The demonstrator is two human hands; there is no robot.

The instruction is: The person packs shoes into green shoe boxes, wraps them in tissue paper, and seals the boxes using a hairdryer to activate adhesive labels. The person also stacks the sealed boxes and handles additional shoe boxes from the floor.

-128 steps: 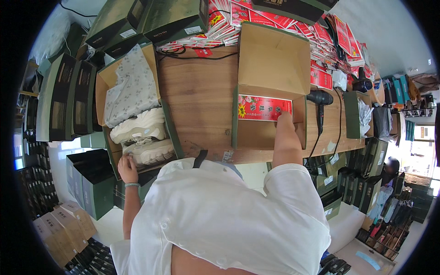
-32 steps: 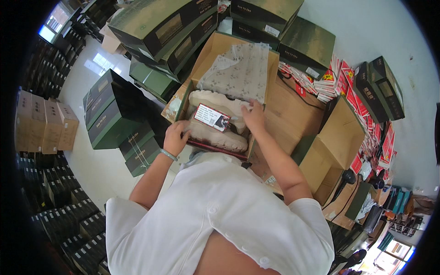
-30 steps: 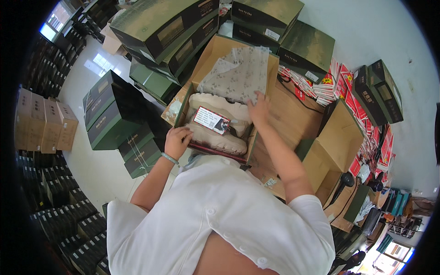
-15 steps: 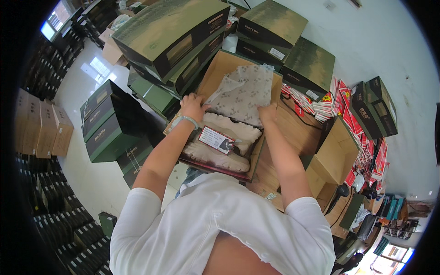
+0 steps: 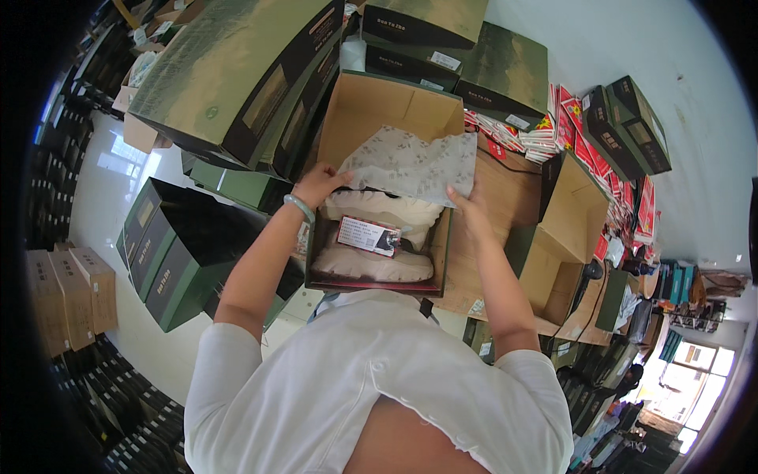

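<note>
An open cardboard shoe box (image 5: 371,107) lies on the wooden table in front of me. Inside it sit a pair of beige boots (image 5: 371,265) with a red and white card (image 5: 368,235) on top. A sheet of printed tissue paper (image 5: 410,166) is spread over the far part of the box. My left hand (image 5: 320,183) pinches the paper's near left corner. My right hand (image 5: 466,207) grips its near right corner at the box's right wall. Both hands hold the sheet above the boots.
Green and black shoe boxes (image 5: 237,87) are stacked to the left and behind. Another open cardboard box (image 5: 564,229) stands to the right on the wooden table (image 5: 497,186). Red packets (image 5: 568,134) lie at the back right. More boxes (image 5: 166,253) stand on the floor at left.
Both hands reached from the boots to the far end of the box, took hold of the tissue paper and have drawn it toward me over the boots.
</note>
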